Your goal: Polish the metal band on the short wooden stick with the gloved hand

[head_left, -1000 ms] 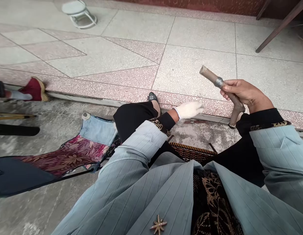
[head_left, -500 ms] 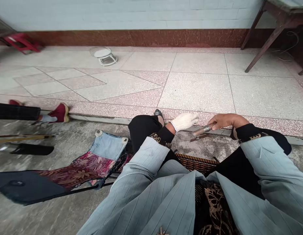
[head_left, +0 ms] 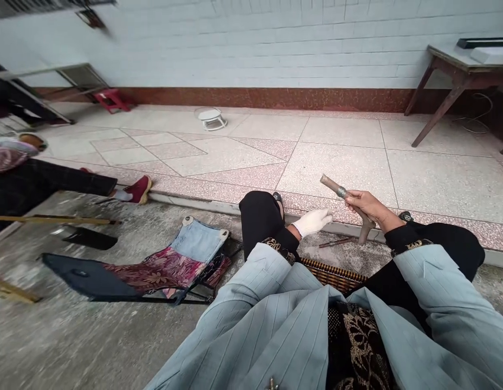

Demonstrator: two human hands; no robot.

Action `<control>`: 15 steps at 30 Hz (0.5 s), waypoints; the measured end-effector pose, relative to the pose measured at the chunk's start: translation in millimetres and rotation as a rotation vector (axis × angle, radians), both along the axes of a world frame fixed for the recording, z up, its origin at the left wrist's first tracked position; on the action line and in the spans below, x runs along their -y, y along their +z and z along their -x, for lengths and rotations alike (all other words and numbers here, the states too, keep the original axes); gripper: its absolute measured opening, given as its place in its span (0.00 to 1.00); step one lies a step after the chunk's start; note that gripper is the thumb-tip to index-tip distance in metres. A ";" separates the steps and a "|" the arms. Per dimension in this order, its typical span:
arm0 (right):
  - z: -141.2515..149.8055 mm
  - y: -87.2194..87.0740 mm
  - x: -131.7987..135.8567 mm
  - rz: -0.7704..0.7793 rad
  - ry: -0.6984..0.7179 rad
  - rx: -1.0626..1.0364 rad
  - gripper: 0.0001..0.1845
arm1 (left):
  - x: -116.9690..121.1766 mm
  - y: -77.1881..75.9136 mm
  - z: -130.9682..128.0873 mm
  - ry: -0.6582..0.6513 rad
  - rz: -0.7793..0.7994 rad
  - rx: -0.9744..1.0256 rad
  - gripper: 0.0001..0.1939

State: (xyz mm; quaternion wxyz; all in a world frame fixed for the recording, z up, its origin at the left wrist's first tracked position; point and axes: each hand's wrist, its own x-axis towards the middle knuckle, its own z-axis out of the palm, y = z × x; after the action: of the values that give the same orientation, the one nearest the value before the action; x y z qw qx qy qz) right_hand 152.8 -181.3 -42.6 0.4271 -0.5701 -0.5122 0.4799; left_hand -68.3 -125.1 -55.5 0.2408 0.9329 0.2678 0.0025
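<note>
My right hand [head_left: 363,206] grips a brown wooden tool handle with a metal ring [head_left: 340,192], held tilted up and to the left above my knees. My left hand [head_left: 314,221], in a white glove, rests by my left knee with its fingers stretched out and nothing in it. A thin dark metal tool [head_left: 336,241] lies on the concrete just below both hands. The edge of a woven basket [head_left: 331,273] shows between my legs.
A folded cloth stool [head_left: 162,265] lies on the concrete to my left. Another person's legs with a red shoe [head_left: 138,189] stretch in from the left, beside a long stick [head_left: 52,220]. A small white stand [head_left: 211,118] and a wooden table [head_left: 458,70] sit further back.
My right hand dropped with the handle to my left hand, then lifted it up again. My head tilted up, so the wall and table came into view.
</note>
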 end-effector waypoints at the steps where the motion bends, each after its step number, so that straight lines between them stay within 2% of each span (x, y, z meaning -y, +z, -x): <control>1: -0.6 -4.0 0.5 0.002 -0.040 0.157 0.27 | 1.0 -2.2 0.8 0.004 -0.022 -0.019 0.17; 4: -4.3 -7.3 4.0 0.041 -0.072 0.659 0.23 | 5.2 -7.8 0.4 -0.036 -0.121 -0.100 0.18; 6: -5.9 -3.5 7.7 0.075 -0.036 0.820 0.20 | 9.1 -10.0 -0.7 -0.058 -0.196 -0.144 0.18; 8: -5.7 1.8 13.1 0.119 0.066 0.882 0.14 | 14.0 -9.5 -1.6 -0.072 -0.246 -0.162 0.18; 10: -4.5 6.3 20.7 0.187 0.219 0.914 0.09 | 18.9 -5.1 -2.3 -0.103 -0.236 -0.139 0.17; 12: -4.7 10.6 29.9 0.269 0.445 0.857 0.09 | 22.0 3.7 -3.1 -0.149 -0.182 -0.092 0.14; 15: -10.3 24.0 42.6 0.286 0.787 0.510 0.17 | 19.7 22.4 -5.0 -0.137 -0.165 -0.047 0.14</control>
State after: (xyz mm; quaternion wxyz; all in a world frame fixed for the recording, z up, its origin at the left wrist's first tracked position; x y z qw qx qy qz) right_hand 163.1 -223.8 -18.6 -0.0083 -0.4856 -0.7059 0.5156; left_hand -63.2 -144.8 -33.1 0.1564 0.9655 0.2077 -0.0140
